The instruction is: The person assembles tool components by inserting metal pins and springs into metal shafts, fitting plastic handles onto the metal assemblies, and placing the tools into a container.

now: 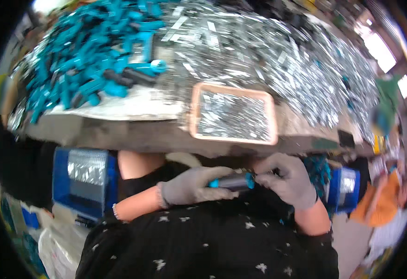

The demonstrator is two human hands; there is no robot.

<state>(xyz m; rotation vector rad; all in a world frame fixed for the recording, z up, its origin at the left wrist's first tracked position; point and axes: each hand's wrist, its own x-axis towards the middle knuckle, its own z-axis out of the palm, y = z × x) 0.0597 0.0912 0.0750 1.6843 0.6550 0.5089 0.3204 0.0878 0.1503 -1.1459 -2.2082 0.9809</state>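
In front of my lap, my left hand point(194, 186), in a pale grey glove, is closed round a black and teal handle point(235, 182) that looks like a screwdriver handle. It lies roughly level, with a teal band at its right end. Just beyond that end is my right hand point(289, 181), gloved too, its thumb and fingers pinched together. Whatever they hold is too small and blurred to make out. Beyond my hands, a shallow peach-coloured tray point(233, 138) full of small shiny metal pieces point(233, 114) stands at the table's near edge.
A heap of teal and black handles point(92, 60) covers the table's left side. Loose shiny metal pieces point(301, 74) spread over the middle and right. Blue crates point(80, 186) stand below the table on both sides. A person in orange point(380, 200) is at far right.
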